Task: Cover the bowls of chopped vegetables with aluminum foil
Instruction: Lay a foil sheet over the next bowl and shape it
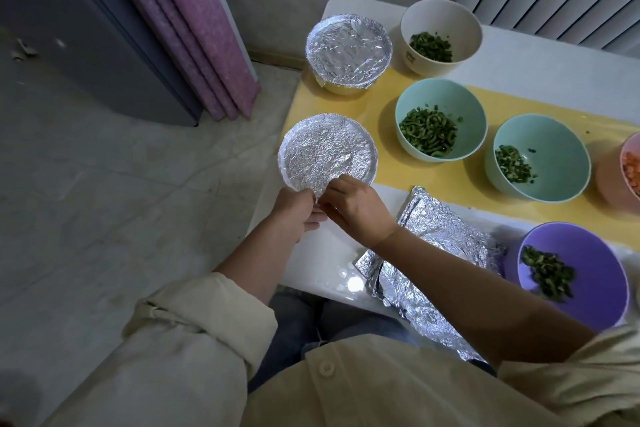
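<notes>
A foil-covered bowl (327, 152) sits at the table's near left corner. My left hand (297, 215) and my right hand (356, 210) meet at its near rim, both pinching the foil edge there. A second foil-covered bowl (348, 50) stands farther back. Open bowls of chopped green vegetables: a cream bowl (440, 36), two mint bowls (440, 120) (540, 158) and a purple bowl (573, 274). Folded sheets of aluminum foil (436, 246) lie on the table under my right forearm.
A pink bowl (628, 166) with orange pieces shows at the right edge. A yellow mat (381, 114) runs across the white table (540, 59). Left of the table are bare floor, folded pink mats (194, 28) and a grey cabinet (69, 21).
</notes>
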`<action>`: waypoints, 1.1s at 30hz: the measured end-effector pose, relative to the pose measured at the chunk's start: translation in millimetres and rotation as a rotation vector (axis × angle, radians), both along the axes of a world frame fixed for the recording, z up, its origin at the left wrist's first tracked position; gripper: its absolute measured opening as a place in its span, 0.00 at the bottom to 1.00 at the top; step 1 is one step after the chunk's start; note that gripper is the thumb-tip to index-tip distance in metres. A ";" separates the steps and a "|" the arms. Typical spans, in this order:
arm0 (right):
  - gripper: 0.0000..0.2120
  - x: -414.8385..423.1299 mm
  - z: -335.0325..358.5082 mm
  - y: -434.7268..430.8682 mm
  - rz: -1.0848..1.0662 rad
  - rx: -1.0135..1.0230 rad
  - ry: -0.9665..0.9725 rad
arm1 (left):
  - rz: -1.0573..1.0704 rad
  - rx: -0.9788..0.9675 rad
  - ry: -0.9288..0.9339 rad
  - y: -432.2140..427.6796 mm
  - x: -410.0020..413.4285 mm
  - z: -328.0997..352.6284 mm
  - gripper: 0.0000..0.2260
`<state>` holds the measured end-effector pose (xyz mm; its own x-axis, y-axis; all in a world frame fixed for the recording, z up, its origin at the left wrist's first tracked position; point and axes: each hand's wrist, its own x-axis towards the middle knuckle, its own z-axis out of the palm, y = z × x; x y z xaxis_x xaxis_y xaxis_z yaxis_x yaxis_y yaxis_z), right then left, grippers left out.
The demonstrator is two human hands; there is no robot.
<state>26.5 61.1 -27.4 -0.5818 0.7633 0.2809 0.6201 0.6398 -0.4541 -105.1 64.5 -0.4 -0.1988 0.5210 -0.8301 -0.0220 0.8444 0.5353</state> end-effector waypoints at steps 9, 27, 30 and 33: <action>0.10 42.2 3.0 10.3 0.027 0.002 0.023 | 0.112 -0.091 -0.042 1.8 -11.5 -1.7 0.21; 0.10 11.9 15.0 -0.7 -1.322 -1.222 1.145 | -0.011 0.434 0.426 33.5 -16.0 -28.0 0.19; 0.10 12.7 8.6 -0.8 -1.349 -1.199 1.058 | -0.044 0.428 0.479 32.9 -13.9 -24.8 0.18; 0.10 13.1 3.0 -1.9 -1.319 -1.167 1.022 | -0.114 0.435 0.539 32.1 -15.0 -22.5 0.16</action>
<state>39.6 59.2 -24.4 0.3853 0.5268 -0.7576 -0.3274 -0.6895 -0.6460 -120.1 96.6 -22.9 -0.4482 0.8258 -0.3423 0.4173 0.5319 0.7368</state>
